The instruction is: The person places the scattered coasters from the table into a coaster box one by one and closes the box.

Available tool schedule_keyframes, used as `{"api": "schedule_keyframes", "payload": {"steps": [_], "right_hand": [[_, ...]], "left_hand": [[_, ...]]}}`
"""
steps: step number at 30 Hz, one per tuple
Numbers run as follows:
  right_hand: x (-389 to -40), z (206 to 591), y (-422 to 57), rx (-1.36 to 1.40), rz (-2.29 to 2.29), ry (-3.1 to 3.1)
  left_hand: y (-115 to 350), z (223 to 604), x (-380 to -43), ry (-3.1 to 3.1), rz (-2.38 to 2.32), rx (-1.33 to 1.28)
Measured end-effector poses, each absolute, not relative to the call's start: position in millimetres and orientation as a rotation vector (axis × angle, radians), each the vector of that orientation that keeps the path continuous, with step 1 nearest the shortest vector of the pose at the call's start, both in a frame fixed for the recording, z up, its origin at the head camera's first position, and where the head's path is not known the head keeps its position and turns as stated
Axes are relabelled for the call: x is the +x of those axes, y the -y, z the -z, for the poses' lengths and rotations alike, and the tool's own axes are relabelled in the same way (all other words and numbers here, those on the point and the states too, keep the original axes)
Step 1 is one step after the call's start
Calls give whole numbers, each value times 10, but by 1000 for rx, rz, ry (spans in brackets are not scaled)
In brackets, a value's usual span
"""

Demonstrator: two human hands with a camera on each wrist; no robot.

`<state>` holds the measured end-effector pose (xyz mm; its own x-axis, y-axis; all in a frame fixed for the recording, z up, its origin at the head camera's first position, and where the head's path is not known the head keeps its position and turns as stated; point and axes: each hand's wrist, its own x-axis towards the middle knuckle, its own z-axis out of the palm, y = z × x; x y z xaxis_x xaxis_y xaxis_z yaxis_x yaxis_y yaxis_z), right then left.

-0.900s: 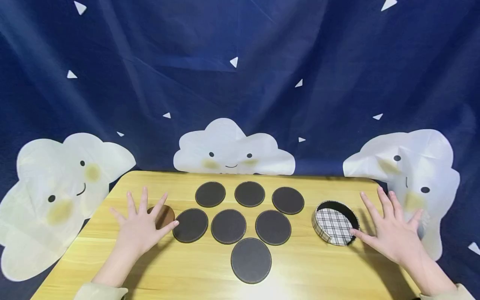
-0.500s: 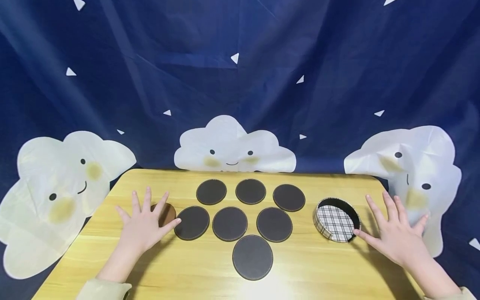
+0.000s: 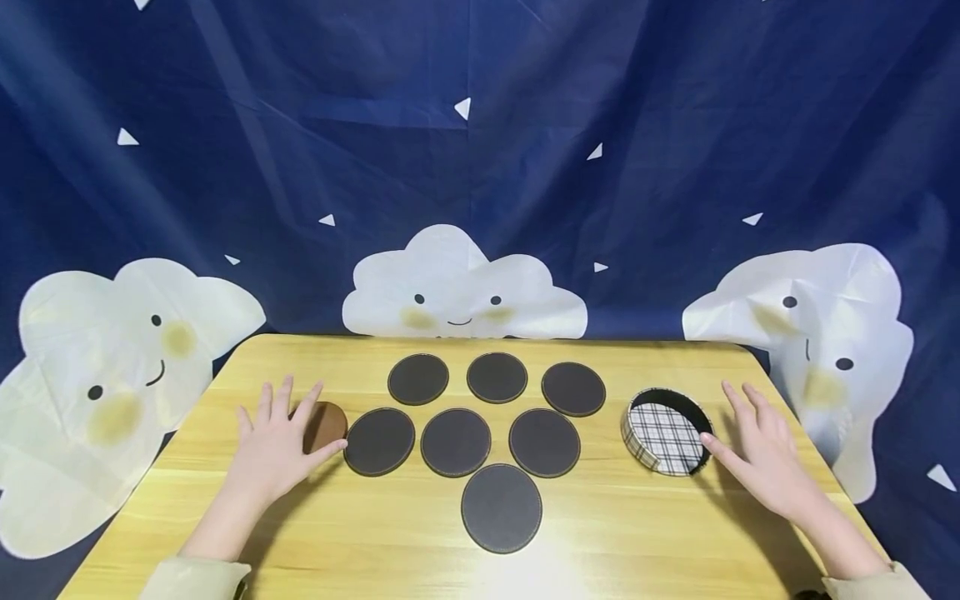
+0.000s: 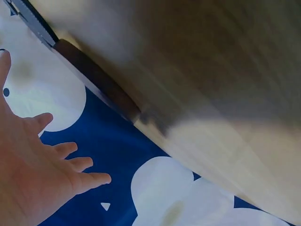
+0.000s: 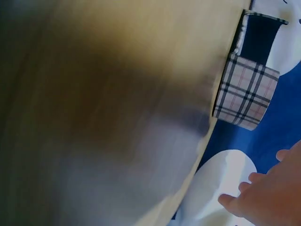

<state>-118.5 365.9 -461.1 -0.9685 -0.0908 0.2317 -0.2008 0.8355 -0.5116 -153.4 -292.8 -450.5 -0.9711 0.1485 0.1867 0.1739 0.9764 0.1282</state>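
Observation:
My left hand (image 3: 272,450), fingers spread and straight, hovers by a brown round piece (image 3: 327,427) and partly covers it. Its thumb tip overlaps the edge of the leftmost black round coaster (image 3: 380,442) in the head view. From the left wrist, the brown piece (image 4: 96,77) shows edge-on, with the hand (image 4: 42,169) apart from it. On the right, my right hand (image 3: 768,462) holds nothing, its thumb tip at the rim of a round plaid coaster holder (image 3: 639,450). The right wrist view shows the holder's plaid outer wall (image 5: 247,92) with a gap in it.
Several more black coasters lie flat and apart in rows, among them the front one (image 3: 501,508) and the back middle one (image 3: 497,377). The wooden table (image 3: 360,542) ends at a dark blue curtain (image 3: 540,192) printed with white clouds.
The right hand's fingers have drawn closer together and the hand has come slightly left. The left hand has barely moved beside the brown piece. The coasters keep their layout as the view shifts slightly.

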Motion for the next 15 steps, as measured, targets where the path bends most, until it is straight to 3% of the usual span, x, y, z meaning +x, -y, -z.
{"api": "schedule_keyframes", "payload": {"steps": [9,15], "right_hand": [[-1285,4675,-3635,184,-1385,2726],[-1393,4803,-3685,94,-2025,2434]], "left_hand": [[2823,4594,-1590,2865,202,-398],[2693,4651,-1653,2875,240,-518]]}}
